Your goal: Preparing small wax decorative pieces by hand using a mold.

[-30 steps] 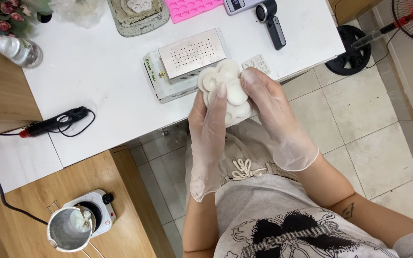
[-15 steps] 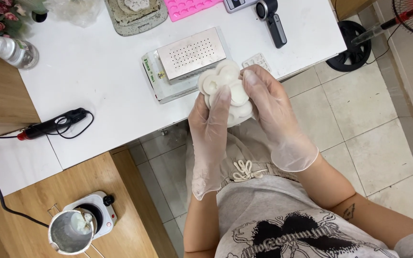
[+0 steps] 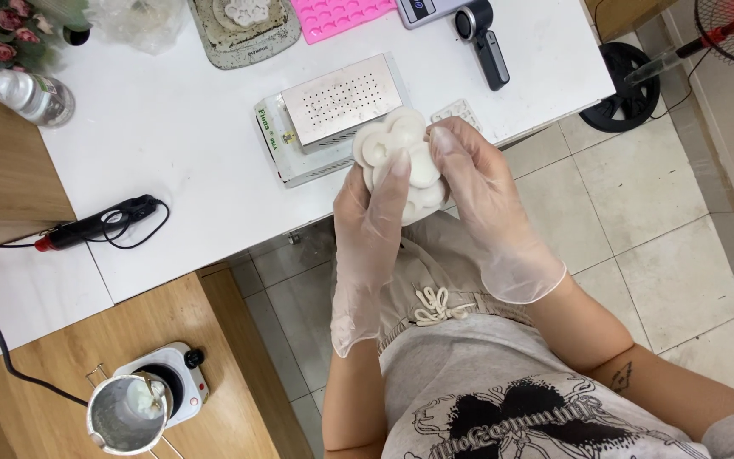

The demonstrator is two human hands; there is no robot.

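Left hand (image 3: 373, 229) and right hand (image 3: 477, 200), both gloved, gripped white flower-shaped silicone mould (image 3: 401, 153) by its edges; likely soft, flexible, light.

Home craft workshop, pink silicone mould (image 3: 343, 14), hotplate (image 3: 166, 388), melting pot (image 3: 125, 416)

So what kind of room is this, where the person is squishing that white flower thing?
Probably a home craft corner, maybe for candles or soap. Both gloved hands, left hand and right hand, hold a white flower mould. A pink mould tray lies on the white table, and a metal pot sits on a small hot plate.
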